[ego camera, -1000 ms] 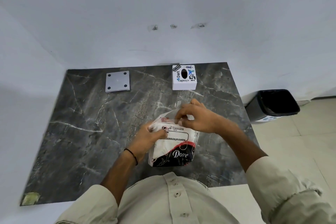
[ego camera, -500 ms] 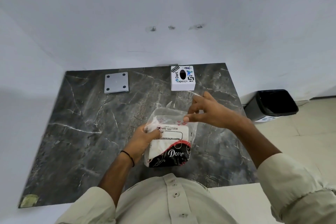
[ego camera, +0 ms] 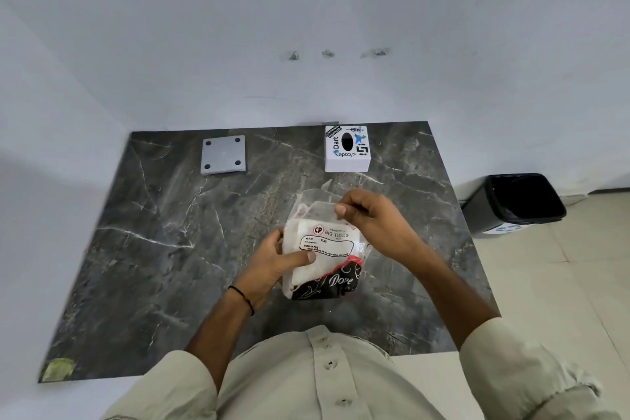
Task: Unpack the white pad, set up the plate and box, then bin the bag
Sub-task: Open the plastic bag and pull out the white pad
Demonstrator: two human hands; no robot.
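Both hands on bag (ego camera: 324, 259) at frame centre: left hand (ego camera: 272, 261) grips its side, right hand (ego camera: 371, 225) pinches top flap. Plate (ego camera: 223, 154) upper left, box (ego camera: 347, 148) upper centre on counter (ego camera: 153, 249).

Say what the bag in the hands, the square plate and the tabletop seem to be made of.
Bag: thin clear plastic film, glossy and crinkled, printed.
Plate: probably matte grey metal or plastic, flat with four corner holes.
Tabletop: dark marble or marble-look stone, white-veined, slightly shiny.
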